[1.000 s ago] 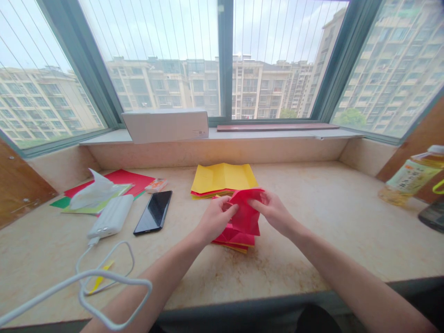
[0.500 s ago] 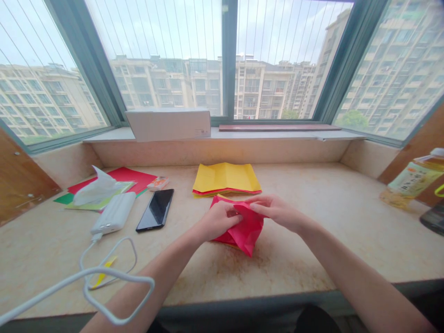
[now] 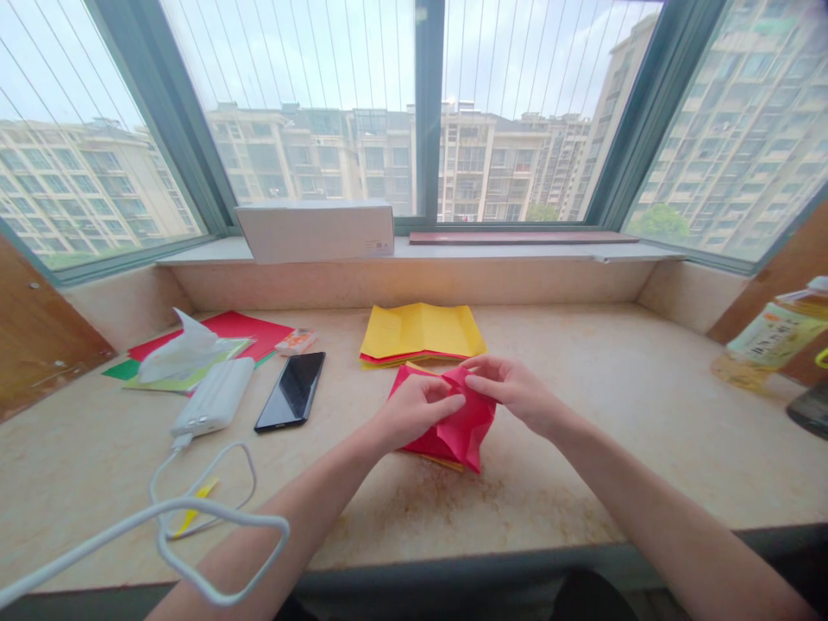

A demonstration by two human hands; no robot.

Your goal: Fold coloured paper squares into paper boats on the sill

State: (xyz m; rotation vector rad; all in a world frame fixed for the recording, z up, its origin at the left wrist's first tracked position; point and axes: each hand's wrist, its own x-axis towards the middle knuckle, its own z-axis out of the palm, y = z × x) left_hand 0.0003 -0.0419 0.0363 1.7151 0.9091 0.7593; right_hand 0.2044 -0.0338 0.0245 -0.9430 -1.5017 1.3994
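Note:
Both of my hands are closed on a folded sheet of red paper [image 3: 467,435] in the middle of the counter. My left hand [image 3: 419,409] grips it from the left with thumb and fingers. At its upper right part, my right hand [image 3: 501,385] pinches the paper. The sheet is creased and partly raised, with a loose flap at its lower right. Below it, a yellow paper edge [image 3: 440,462] peeks out. Just behind the hands lies a stack of yellow paper [image 3: 420,332] with red sheets under its top one.
To the left are a black phone [image 3: 291,392], a white power bank [image 3: 215,397] with a white cable [image 3: 220,515], a tissue pack [image 3: 187,354], coloured paper [image 3: 242,329] and a small orange-white packet [image 3: 297,341]. A bottle [image 3: 773,332] stands at right; a white box [image 3: 316,233] is on the sill.
My left thumb has moved slightly right over the red paper. The paper's raised right part has shifted and its lower flap has turned a little. The other things stay put.

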